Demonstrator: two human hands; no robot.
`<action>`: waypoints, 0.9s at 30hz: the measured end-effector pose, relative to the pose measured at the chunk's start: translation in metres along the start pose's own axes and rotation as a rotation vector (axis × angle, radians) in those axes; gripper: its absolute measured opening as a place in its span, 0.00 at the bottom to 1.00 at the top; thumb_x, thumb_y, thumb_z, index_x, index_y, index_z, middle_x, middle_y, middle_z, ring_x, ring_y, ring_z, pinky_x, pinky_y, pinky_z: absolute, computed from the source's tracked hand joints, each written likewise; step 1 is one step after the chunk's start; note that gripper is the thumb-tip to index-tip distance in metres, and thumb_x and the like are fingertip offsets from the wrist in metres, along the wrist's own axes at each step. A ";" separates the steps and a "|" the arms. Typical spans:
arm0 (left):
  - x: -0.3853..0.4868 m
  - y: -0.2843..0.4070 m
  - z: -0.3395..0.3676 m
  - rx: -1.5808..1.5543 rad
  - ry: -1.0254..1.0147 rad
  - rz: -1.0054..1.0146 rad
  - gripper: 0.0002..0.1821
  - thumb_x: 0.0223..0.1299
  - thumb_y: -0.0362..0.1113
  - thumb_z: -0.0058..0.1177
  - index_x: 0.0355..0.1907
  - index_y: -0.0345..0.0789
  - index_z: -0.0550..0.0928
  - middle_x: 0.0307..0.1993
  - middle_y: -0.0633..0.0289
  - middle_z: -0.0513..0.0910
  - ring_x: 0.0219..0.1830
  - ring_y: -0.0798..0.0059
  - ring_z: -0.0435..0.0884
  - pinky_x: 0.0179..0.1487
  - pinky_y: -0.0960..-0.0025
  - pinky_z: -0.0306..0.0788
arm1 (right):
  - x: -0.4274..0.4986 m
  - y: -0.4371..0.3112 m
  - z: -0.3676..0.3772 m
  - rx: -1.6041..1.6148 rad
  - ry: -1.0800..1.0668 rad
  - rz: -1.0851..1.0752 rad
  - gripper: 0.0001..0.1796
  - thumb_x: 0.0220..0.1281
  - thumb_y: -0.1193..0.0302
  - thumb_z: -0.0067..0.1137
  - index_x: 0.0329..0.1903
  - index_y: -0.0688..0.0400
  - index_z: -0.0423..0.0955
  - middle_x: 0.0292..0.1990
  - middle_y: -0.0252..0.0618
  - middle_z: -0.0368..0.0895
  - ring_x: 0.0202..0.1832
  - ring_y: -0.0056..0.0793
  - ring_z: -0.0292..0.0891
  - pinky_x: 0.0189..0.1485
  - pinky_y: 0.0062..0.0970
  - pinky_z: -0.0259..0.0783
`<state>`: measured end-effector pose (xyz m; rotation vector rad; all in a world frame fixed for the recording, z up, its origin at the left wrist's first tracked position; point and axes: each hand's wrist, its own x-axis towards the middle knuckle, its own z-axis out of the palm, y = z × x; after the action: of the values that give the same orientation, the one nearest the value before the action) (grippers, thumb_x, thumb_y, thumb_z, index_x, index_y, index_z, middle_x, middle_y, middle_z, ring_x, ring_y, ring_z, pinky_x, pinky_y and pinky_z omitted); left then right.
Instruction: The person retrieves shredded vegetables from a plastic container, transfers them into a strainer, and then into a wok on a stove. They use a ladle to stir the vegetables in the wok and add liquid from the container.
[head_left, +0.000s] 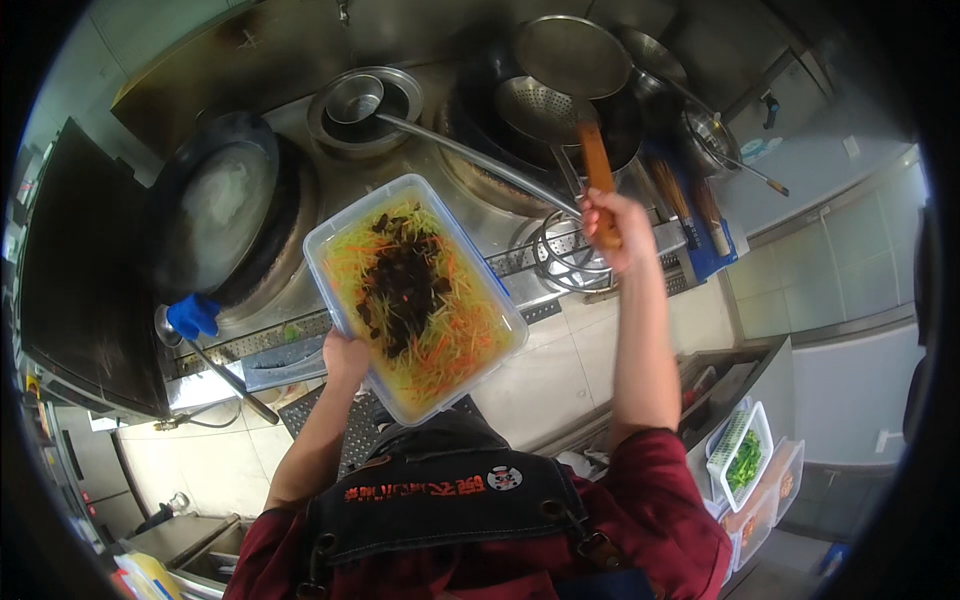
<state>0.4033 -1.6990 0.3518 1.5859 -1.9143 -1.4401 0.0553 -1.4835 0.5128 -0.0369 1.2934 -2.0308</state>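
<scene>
My left hand (346, 361) grips the near left rim of a clear plastic tub (510, 304). Inside are pale green and orange vegetable shreds (457, 341) in liquid, with dark pieces resembling wood ear fungus (405, 281) in the middle. My right hand (621, 225) is closed around the wooden handle (598, 161) of a round mesh strainer (574, 56), which is raised over the back right burner. Below the strainer lies a perforated metal skimmer (536, 109) on a dark wok (622, 142). A steel ladle's long handle (480, 159) ends beside my right hand; whether they touch, I cannot tell.
At left, a wok (229, 202) holds cloudy liquid. A blue cloth (193, 316) hangs on its near edge, by another ladle (236, 382). The first ladle's bowl (355, 99) rests in a metal basin (409, 94). Bamboo brushes (705, 206) and a white basket of greens (761, 431) are at right.
</scene>
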 end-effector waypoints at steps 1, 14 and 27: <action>0.000 0.000 0.000 -0.027 0.006 0.000 0.19 0.49 0.27 0.49 0.47 0.28 0.79 0.41 0.45 0.84 0.45 0.50 0.82 0.49 0.60 0.72 | 0.007 -0.015 -0.011 -0.077 0.018 0.034 0.05 0.60 0.79 0.53 0.37 0.68 0.69 0.28 0.39 0.74 0.24 0.21 0.69 0.25 0.19 0.68; 0.004 -0.010 0.002 -0.005 0.008 0.027 0.16 0.50 0.27 0.50 0.45 0.27 0.79 0.36 0.49 0.84 0.40 0.60 0.83 0.43 0.63 0.73 | 0.034 -0.059 -0.111 -1.063 0.168 0.107 0.11 0.57 0.74 0.55 0.43 0.66 0.74 0.30 0.43 0.79 0.24 0.33 0.75 0.30 0.32 0.76; 0.010 -0.017 0.002 0.027 0.032 -0.029 0.16 0.51 0.28 0.51 0.45 0.29 0.80 0.34 0.52 0.84 0.35 0.64 0.82 0.40 0.64 0.74 | 0.154 0.016 -0.001 -1.893 0.196 0.143 0.20 0.56 0.66 0.54 0.49 0.62 0.79 0.53 0.47 0.79 0.56 0.47 0.75 0.57 0.38 0.72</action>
<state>0.4080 -1.7049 0.3331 1.6454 -1.9078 -1.3976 -0.0509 -1.5755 0.4478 -0.5640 2.6749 -0.0800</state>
